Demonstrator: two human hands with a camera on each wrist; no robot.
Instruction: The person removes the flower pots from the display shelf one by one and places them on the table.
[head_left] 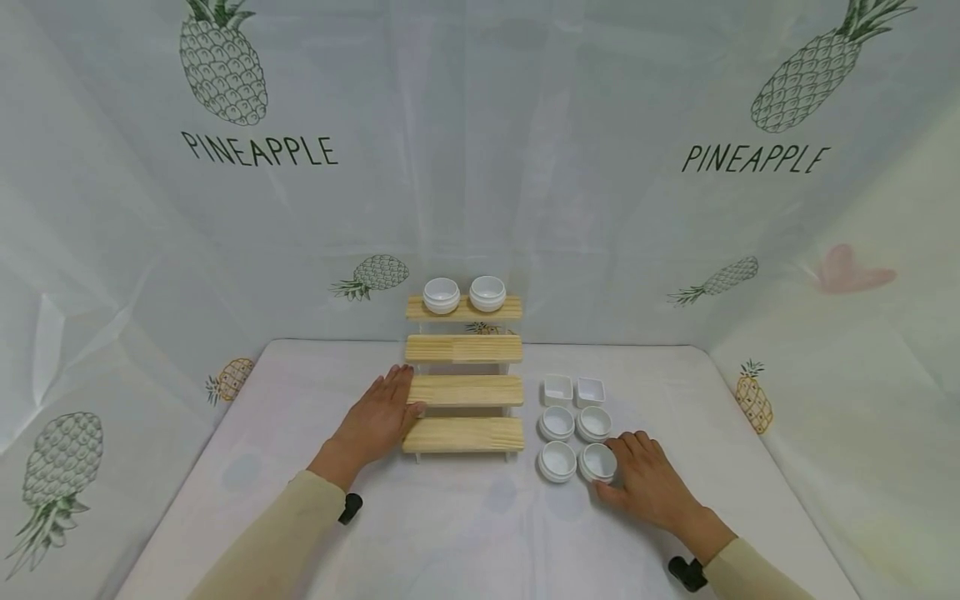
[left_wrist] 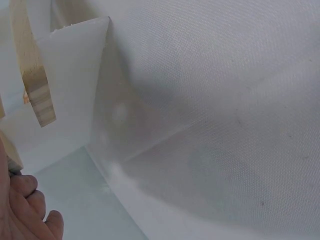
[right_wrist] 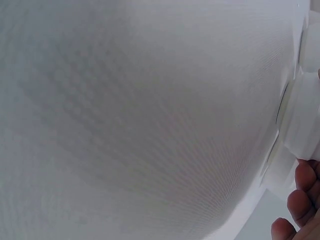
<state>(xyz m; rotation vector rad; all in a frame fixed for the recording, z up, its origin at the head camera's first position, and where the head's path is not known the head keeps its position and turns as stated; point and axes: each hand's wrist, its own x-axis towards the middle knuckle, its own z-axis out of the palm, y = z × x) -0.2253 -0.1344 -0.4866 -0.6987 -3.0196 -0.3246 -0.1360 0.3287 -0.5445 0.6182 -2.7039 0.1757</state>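
Observation:
A four-step wooden display stand (head_left: pixel 467 390) stands at the table's middle. My left hand (head_left: pixel 381 412) rests against its left side, fingers fairly straight along the lower steps and thumb at a step's edge. In the left wrist view, fingertips (left_wrist: pixel 37 200) show beside a wooden board end (left_wrist: pixel 40 97). To the right of the stand, my right hand (head_left: pixel 647 479) has thumb and fingers around a small round white bowl (head_left: pixel 598 461), the front right one of a group. From the right wrist, white bowls (right_wrist: pixel 302 117) appear at the right edge with the fingers close by.
Two white bowls (head_left: pixel 442 295) sit on the top step. Beside the gripped bowl stand three more round bowls (head_left: pixel 557 423), with two square white dishes (head_left: pixel 558 390) behind. A pineapple-printed cloth (head_left: pixel 480 192) hangs behind and at both sides of the white table (head_left: pixel 480 533).

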